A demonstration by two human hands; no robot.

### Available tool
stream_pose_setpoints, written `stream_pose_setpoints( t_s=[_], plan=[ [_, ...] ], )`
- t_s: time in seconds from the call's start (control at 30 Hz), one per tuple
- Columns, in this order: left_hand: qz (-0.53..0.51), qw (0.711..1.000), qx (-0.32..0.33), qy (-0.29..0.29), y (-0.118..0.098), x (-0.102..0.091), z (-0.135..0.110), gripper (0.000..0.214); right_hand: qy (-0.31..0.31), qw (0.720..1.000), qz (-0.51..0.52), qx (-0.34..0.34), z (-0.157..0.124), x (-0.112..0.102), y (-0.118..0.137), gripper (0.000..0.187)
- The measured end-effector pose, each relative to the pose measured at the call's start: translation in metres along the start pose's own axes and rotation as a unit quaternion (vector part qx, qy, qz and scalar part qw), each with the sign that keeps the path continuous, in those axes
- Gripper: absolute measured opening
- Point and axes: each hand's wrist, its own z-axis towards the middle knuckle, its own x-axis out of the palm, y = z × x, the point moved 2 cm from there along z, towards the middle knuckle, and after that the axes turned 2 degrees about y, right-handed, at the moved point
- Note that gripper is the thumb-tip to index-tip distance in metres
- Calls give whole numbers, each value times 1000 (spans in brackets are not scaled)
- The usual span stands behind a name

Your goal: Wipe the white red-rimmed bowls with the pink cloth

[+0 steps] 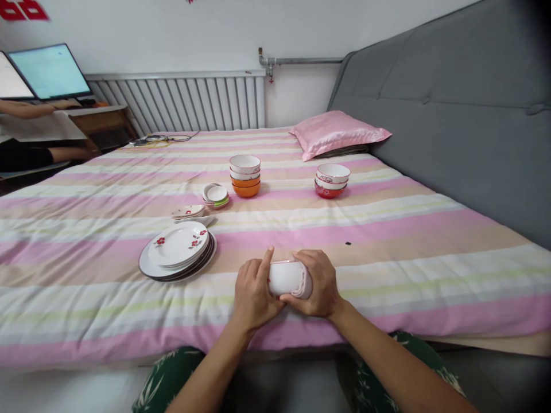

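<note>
Both my hands hold a sideways stack of small white and pink bowls (289, 279) just above the striped bedspread (387, 229), near its front edge. My left hand (253, 291) grips the stack's left end, index finger raised along the rim. My right hand (319, 282) wraps around its right end. A stack of white plates with red flowers (178, 250) lies to the left of my hands. Farther back stand a pile of white and orange bowls (245, 175) and a pile of white and red bowls (332, 180).
Small saucers (216, 195) and a flat dish (188, 213) lie behind the plates. A pink pillow (338, 132) rests by the grey headboard (451, 109). Cables (161, 138) lie at the far edge by the radiator. Another person sits at monitors (49, 71) far left.
</note>
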Motion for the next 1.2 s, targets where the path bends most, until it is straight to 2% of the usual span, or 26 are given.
stream_pose_setpoints(
  t_s=[0.2,0.3,0.37,0.47,0.57,0.67,0.77,0.97,1.2],
  plan=[
    [-36,999,-30,7,1,6,-1,88,-4,1000,15,22,5,1,-4,73],
    [-106,992,-74,4,7,14,-3,101,-3,999,22,44,7,0,-8,69],
    [-142,983,-113,29,12,20,-5,106,1,998,27,56,8,-1,-11,68],
    [-159,972,-161,70,15,23,-6,99,7,997,33,67,8,-3,-14,68],
    [-184,962,-185,86,12,19,-3,83,5,997,36,72,8,-4,-14,66],
    [-222,958,-167,67,8,13,0,69,-4,997,42,69,8,-5,-14,66],
    [-217,967,-132,18,6,9,1,67,-10,996,56,70,5,-6,-14,66],
    [-143,988,-56,-23,6,5,-1,72,-13,996,71,59,2,-6,-12,68],
    [-33,998,28,-53,3,4,-5,73,-16,1000,27,0,2,-5,-6,76]
  ],
)
